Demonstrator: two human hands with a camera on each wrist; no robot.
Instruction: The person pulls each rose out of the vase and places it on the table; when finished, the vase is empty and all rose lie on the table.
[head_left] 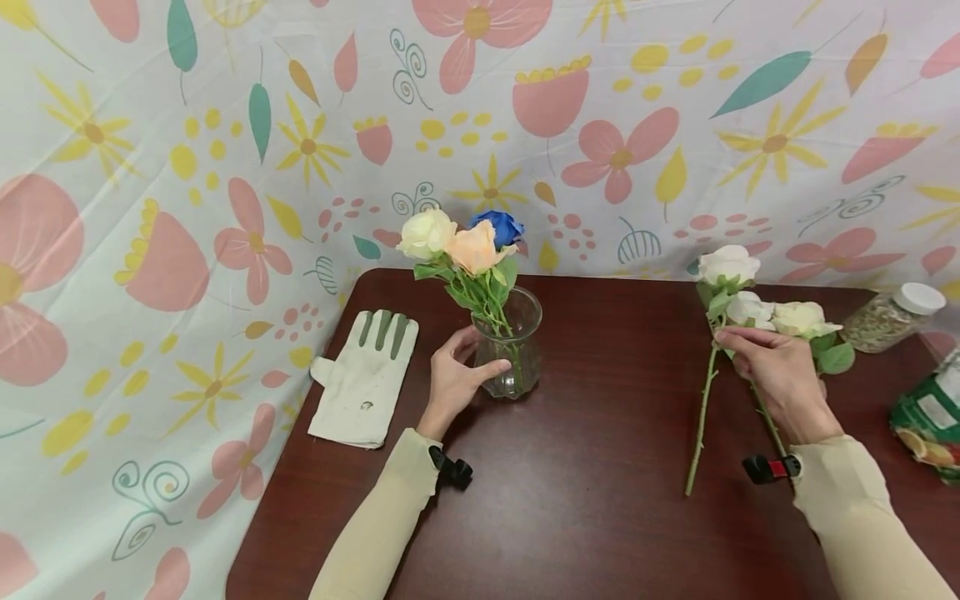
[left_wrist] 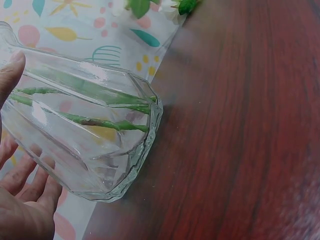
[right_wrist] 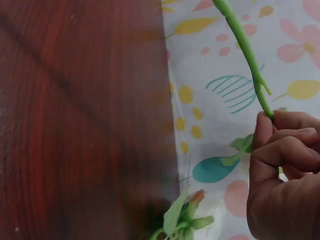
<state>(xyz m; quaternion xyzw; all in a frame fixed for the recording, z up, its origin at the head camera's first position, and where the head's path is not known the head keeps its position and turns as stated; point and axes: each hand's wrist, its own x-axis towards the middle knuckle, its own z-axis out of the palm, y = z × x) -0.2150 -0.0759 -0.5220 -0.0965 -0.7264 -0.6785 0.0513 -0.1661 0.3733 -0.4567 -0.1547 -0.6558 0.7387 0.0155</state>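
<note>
A clear glass vase stands on the table, my left hand gripping its side with the thumb across the front. Green stems show through its glass in the left wrist view. Out of its mouth lean a cream rose, a peach rose and a blue rose. Farther right, my right hand pinches the stem of a white rose between thumb and fingertips. Beside that hand are another white rose and a cream-yellow rose, their stems partly hidden by it.
A white glove with grey-green fingers lies left of the vase. On the right are a white-lidded jar and a green packet. Flower-patterned cloth hangs behind the dark red wooden table.
</note>
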